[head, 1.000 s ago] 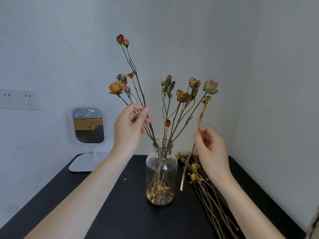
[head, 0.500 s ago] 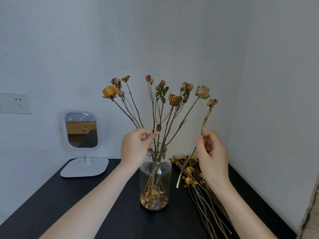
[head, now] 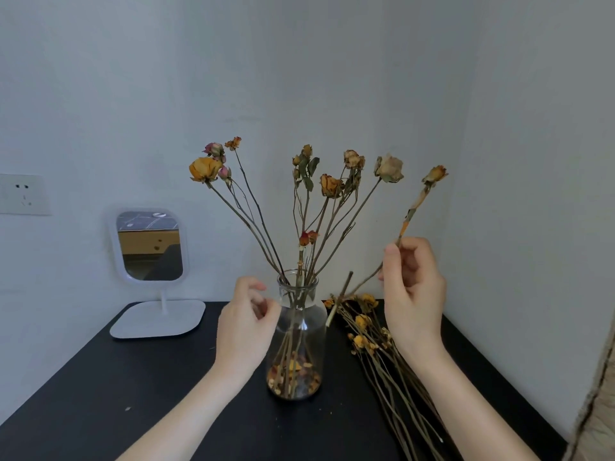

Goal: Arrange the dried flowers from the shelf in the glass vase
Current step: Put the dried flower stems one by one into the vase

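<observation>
A clear glass vase (head: 301,314) stands mid-shelf with several dried roses (head: 327,186) fanned out of its neck and loose petals at its bottom. My left hand (head: 244,322) hovers just left of the vase's neck, its fingers loosely curled and holding nothing. My right hand (head: 412,291) pinches a single dried flower stem (head: 417,202) to the right of the vase; its orange bud points up and right, and its cut end hangs near the vase's shoulder. More dried flowers (head: 376,341) lie in a bundle on the shelf under my right forearm.
The black shelf (head: 126,400) sits in a corner between white walls. A white stand mirror (head: 149,247) stands at the back left. A wall socket (head: 21,194) is at the far left. A beige edge (head: 599,404) shows at the right.
My left hand let go of the tall stem, which now stands lower in the vase, and dropped beside the neck. My right hand has lifted its stem slightly and tilted it right.
</observation>
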Motion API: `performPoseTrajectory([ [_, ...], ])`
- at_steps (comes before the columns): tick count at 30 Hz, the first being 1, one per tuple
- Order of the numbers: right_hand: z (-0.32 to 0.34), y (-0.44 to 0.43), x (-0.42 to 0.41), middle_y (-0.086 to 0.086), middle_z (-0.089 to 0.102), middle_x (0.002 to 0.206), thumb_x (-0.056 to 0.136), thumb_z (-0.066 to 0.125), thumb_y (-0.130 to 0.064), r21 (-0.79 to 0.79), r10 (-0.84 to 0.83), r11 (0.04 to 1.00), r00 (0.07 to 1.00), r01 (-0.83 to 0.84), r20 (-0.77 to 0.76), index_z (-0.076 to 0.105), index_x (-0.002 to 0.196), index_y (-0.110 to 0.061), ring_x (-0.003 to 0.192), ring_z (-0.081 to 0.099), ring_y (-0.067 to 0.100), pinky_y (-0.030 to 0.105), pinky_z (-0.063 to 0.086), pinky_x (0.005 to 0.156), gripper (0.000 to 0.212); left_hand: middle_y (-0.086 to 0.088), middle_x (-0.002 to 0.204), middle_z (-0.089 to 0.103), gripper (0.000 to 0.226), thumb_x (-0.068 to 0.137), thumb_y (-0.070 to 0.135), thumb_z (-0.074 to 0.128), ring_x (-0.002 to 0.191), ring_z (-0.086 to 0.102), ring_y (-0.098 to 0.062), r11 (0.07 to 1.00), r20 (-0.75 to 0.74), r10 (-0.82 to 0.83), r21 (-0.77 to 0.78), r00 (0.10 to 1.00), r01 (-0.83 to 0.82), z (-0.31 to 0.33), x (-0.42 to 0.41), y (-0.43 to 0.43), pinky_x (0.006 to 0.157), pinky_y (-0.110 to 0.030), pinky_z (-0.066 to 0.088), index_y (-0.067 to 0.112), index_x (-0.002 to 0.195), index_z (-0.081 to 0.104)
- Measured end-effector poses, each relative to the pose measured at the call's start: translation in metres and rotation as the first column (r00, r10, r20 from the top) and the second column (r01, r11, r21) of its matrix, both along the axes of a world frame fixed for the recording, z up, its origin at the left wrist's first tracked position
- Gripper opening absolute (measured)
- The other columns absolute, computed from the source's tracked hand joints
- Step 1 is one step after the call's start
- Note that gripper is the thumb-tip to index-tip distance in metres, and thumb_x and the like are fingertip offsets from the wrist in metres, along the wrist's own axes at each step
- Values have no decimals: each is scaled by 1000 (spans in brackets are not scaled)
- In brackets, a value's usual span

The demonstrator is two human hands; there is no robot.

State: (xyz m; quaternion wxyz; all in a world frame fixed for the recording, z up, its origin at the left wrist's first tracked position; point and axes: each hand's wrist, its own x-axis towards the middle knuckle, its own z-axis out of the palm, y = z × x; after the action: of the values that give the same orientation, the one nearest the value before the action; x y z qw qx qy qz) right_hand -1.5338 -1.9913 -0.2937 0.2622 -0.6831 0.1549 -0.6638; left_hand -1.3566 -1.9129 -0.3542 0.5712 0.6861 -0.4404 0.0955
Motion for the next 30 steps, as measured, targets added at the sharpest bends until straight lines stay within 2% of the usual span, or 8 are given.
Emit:
performPoseTrajectory([
  [2,5,5,2,3,50,66,96,45,-23,-17,14,1000,999,-14,30,49,86,-29,62,50,21,34,42,54,12,11,93,58,44,81,20,68,85,57,-2,991,-118,-97,86,988,107,-4,5,-4,78,-20,47,22,117,42],
  [4,10,9,5,6,51,68,94,43,-30,-41,29,999,998,-27,50,48,88,-29,60,49,20,34,42,51,9,15,117,48,65,79,28,71,107,47,-3,950,-221,-199,195,955,243,0,12,-13,94,-24,38,23,133,34],
  [6,14,10,8,1,52,69,93,40,-33,-68,41,997,997,-37,59,47,88,-30,57,49,12,29,43,51,9,17,121,39,73,79,31,71,112,39,-3,894,-278,-275,278,920,351,7,18,-23,96,-26,31,24,139,29],
  [10,19,6,13,-10,54,67,95,39,-29,-69,54,996,997,-50,48,46,88,-33,56,51,9,26,44,49,10,22,112,49,53,77,31,73,108,45,-3,816,-380,-380,292,843,499,9,24,-37,91,-23,33,32,121,43],
  [16,15,-2,22,-7,54,67,95,38,-33,-50,50,998,999,-50,-11,47,91,-31,58,55,10,24,44,52,10,25,97,57,43,65,44,79,92,51,9,873,-340,-342,229,876,430,1,21,-42,67,-9,36,41,95,49],
  [18,12,-4,26,-6,55,67,93,37,-36,-22,55,998,998,-55,-26,47,90,-32,59,56,10,24,45,53,11,22,99,59,43,62,48,79,95,54,6,905,-277,-320,192,906,379,-4,17,-43,71,-10,38,43,94,51],
  [23,-2,-7,36,-5,59,69,91,39,-42,33,45,999,993,-42,-111,51,92,-25,62,60,7,20,48,55,21,11,108,60,63,57,65,72,108,53,-14,947,-168,-223,196,960,254,-11,15,-45,95,-39,46,32,108,60],
  [30,-11,-11,49,-11,59,71,90,54,-24,36,34,999,957,-24,-288,54,84,-30,68,60,0,12,49,59,8,11,110,60,65,61,66,67,111,51,-15,954,-126,-221,176,967,241,-15,14,-44,96,-41,45,31,115,59],
])
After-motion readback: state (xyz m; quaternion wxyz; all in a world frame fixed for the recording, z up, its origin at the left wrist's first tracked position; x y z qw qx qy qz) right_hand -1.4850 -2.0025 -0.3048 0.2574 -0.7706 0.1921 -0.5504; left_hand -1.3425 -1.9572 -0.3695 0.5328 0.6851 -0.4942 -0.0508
